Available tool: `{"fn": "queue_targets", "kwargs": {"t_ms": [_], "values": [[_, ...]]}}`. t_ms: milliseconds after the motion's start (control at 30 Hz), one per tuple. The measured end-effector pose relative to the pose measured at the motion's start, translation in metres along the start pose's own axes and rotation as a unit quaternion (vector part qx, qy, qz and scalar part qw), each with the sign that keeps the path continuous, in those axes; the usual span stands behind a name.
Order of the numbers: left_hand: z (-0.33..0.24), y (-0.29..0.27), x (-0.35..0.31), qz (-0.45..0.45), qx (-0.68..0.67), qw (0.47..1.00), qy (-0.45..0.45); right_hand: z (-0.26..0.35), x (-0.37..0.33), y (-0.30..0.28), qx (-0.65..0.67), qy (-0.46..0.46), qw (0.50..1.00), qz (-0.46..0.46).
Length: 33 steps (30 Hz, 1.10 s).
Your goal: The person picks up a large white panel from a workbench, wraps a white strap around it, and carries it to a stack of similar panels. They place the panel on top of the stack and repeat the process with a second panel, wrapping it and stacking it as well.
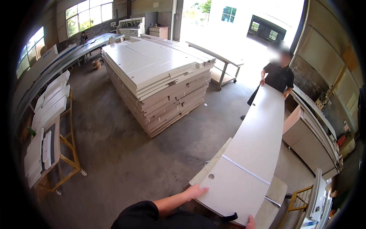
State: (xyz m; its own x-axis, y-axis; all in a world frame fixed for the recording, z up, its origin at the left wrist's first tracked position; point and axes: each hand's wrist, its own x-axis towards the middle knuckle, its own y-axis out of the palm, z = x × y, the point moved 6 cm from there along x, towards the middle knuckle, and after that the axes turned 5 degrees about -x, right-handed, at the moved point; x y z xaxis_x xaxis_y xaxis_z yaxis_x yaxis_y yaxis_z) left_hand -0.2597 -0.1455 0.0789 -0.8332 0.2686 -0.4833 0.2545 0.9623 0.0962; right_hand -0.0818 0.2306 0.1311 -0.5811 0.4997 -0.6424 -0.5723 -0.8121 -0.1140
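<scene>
A long white panel (253, 141) stretches away from me, with a round hole near its close end and a pale strap-like strip (246, 170) across it. My left hand (197, 191) grips the panel's left edge near that hole, fingers over the top. At the near right corner is my right hand (250, 222), closed on the edge, only partly in view. A co-worker (280, 74) in dark clothing holds the panel's far end with both hands. Under the near half, a paler board (274, 192) shows on both sides; what supports it is mostly hidden.
A tall stack of white panels (152, 65) stands left of centre. A yellow-framed cart (70, 152) with boards is at the left. A wheeled table (221, 63) stands behind the stack. Cabinets (310, 133) and another yellow rack (299, 200) line the right side.
</scene>
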Motion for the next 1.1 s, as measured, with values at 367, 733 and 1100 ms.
{"fn": "queue_targets", "kwargs": {"t_ms": [367, 733, 1100], "values": [[-0.078, -0.169, -0.012, -0.072, 0.011, 0.997, -0.005, 0.013, -0.028, 0.171, 0.014, -0.062, 0.995, 0.082], [-0.105, -0.272, -0.037, -0.069, 0.047, 0.996, 0.004, 0.011, -0.041, 0.271, 0.038, -0.012, 0.99, 0.133], [-0.166, -0.444, -0.026, -0.11, 0.072, 0.99, 0.046, 0.058, -0.086, 0.455, 0.015, -0.102, 0.986, 0.134]]}}
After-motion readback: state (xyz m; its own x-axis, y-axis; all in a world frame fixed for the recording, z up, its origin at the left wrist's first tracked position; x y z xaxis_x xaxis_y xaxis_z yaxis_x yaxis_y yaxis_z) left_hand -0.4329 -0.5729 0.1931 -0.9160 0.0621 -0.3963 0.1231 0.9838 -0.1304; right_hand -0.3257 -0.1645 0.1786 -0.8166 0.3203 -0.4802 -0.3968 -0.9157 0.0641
